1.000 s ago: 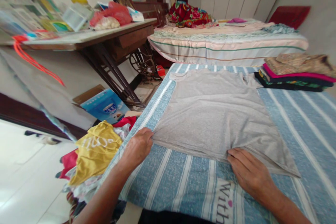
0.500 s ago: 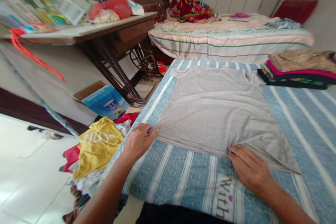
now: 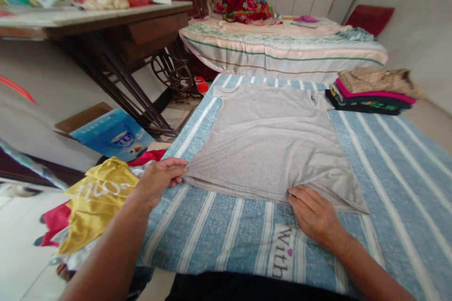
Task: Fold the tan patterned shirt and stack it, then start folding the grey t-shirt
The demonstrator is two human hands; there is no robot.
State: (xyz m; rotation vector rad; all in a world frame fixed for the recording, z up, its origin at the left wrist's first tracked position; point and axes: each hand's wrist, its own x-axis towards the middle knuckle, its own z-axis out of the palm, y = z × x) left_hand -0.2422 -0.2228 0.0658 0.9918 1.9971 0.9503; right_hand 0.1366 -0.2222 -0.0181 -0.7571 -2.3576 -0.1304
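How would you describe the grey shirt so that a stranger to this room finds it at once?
Start from the blue, white-striped bed cover. On it, left of the folded clothes, the left hand and right hand pinch the near edge of the grey shirt. Unlike those clothes and the yellow garment beside the cover, it is plain and spread out.

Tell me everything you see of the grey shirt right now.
The grey shirt looks like soft knit, plain on the visible side. It lies spread, wrinkled, on the blue striped sheet, hem toward the person, short sleeves at the far end, one beside the folded clothes. The left hand pinches one hem corner; the right hand grips the hem farther along, near a fold.
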